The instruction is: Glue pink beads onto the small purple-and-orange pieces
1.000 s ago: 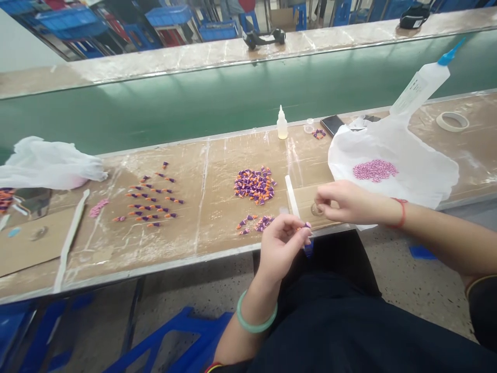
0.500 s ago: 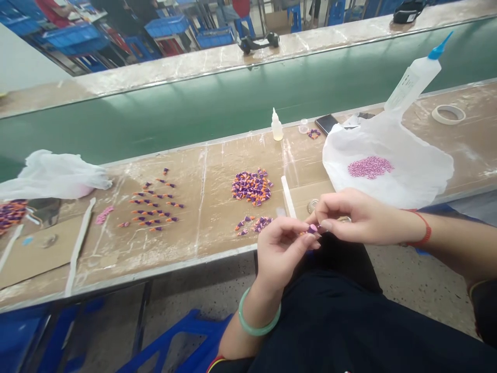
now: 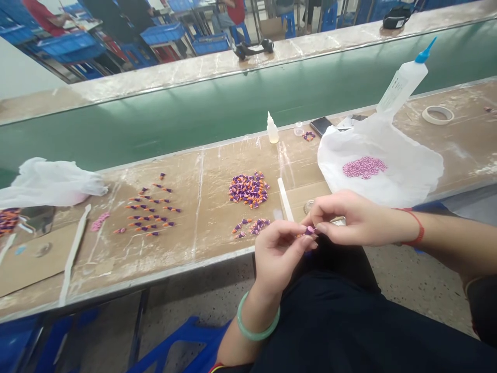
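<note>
Left hand (image 3: 280, 252) and right hand (image 3: 351, 217) together at bench edge, fingertips of both pinched on one small purple piece (image 3: 310, 230), just in front of small purple-orange pile (image 3: 250, 226), below bigger heap (image 3: 248, 188).

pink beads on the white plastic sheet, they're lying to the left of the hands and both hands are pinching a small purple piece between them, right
Not quite. In the head view the pink beads on the white plastic sheet lie to the right of the hands, not the left. The rest holds: the left hand and right hand pinch a small purple piece between them.
</note>
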Action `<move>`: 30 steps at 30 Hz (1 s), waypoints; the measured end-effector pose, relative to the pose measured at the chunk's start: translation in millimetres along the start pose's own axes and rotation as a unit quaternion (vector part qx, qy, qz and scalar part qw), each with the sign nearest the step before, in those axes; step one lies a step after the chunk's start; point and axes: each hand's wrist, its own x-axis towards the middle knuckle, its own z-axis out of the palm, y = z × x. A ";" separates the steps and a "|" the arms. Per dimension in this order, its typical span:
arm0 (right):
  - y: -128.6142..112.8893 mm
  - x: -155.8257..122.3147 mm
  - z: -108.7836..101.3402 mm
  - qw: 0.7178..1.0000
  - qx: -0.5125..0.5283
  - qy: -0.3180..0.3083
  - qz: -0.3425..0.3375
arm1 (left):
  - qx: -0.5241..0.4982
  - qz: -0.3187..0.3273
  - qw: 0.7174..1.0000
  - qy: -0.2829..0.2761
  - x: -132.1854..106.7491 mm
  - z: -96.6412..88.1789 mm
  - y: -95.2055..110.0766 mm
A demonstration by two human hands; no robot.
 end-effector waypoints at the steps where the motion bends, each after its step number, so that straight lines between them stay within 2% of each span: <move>1: 0.6 0.0 0.4 1.000 -0.003 -0.002 -0.001 | -0.006 0.002 1.000 -0.002 -0.1 0.0 0.0; 8: -2.1 1.4 2.2 1.000 -0.012 -0.006 -0.010 | -0.022 0.004 1.000 -0.001 -0.3 2.1 0.0; 17: -13.0 0.2 3.7 0.993 -0.110 -0.008 -0.040 | -0.009 0.018 1.000 0.021 -1.1 3.7 2.1; 26: -9.4 0.9 4.7 0.988 -0.150 -0.005 -0.049 | 0.065 0.043 0.997 0.024 -0.9 1.8 1.4; 30: -4.7 -5.2 5.3 0.973 -0.192 0.054 -0.114 | 0.162 0.113 0.980 0.018 -2.9 -3.0 1.2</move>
